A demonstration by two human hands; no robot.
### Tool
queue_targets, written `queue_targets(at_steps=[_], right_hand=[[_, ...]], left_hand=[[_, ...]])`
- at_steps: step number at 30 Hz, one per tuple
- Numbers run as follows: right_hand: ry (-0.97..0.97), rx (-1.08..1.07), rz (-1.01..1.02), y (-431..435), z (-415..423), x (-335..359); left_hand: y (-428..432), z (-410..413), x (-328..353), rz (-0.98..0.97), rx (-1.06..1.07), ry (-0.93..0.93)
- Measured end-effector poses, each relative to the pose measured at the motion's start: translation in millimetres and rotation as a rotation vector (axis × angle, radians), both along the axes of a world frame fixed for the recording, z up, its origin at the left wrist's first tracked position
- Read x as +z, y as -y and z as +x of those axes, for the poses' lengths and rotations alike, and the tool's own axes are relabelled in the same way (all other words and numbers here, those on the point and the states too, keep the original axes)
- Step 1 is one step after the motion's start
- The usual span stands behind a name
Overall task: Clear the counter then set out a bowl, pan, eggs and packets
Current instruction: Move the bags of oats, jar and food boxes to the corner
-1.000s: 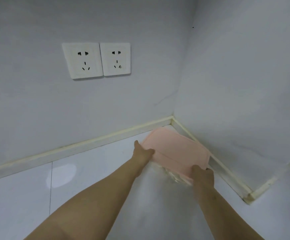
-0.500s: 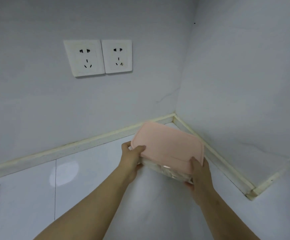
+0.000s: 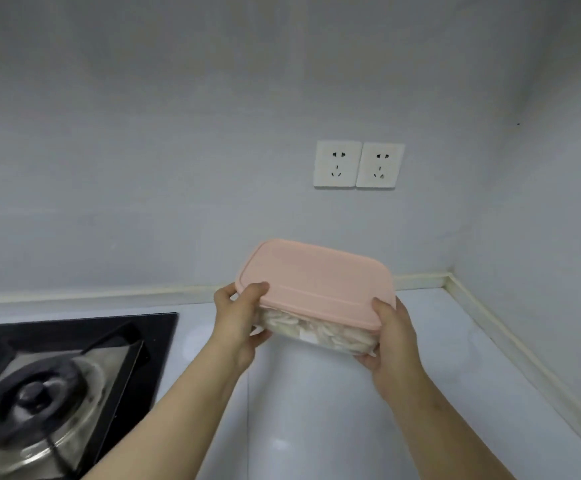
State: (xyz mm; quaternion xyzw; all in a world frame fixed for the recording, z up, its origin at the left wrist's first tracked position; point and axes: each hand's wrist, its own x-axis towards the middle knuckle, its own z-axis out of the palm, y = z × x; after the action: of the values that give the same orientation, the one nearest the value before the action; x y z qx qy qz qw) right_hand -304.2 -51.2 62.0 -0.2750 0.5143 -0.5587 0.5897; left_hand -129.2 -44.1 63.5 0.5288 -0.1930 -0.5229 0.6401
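A clear plastic container with a pink lid [image 3: 316, 282] is held in the air above the white counter [image 3: 351, 410], tilted a little toward me. Pale food shows through its clear side. My left hand [image 3: 238, 323] grips its left end, thumb on the lid and fingers underneath. My right hand [image 3: 393, 337] grips the right front corner the same way. No bowl, pan, eggs or packets are in view.
A black gas hob [image 3: 74, 368] with a steel burner ring [image 3: 32, 403] fills the lower left. Two white wall sockets [image 3: 358, 164] sit above the container. The counter meets the walls in a corner [image 3: 450, 277] at the right, edged with a cream sealing strip.
Both hands lifted the container out of the counter's corner and carried it left and toward me. My view swung left, bringing the hob into sight.
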Motion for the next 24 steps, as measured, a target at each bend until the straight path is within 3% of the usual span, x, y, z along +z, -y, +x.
queue_targets(at_steps=[13,24], right_hand=[[0.037,0.541,-0.076,-100.3,220.9,24.9],[0.016,0.869,-0.123,-284.0,461.3,25.6]], left_hand=[[-187.9,184.8,28.0,-0.039,0.578,0.030],[-411.7,381.0,24.5,-0.062,0.983,0.050]])
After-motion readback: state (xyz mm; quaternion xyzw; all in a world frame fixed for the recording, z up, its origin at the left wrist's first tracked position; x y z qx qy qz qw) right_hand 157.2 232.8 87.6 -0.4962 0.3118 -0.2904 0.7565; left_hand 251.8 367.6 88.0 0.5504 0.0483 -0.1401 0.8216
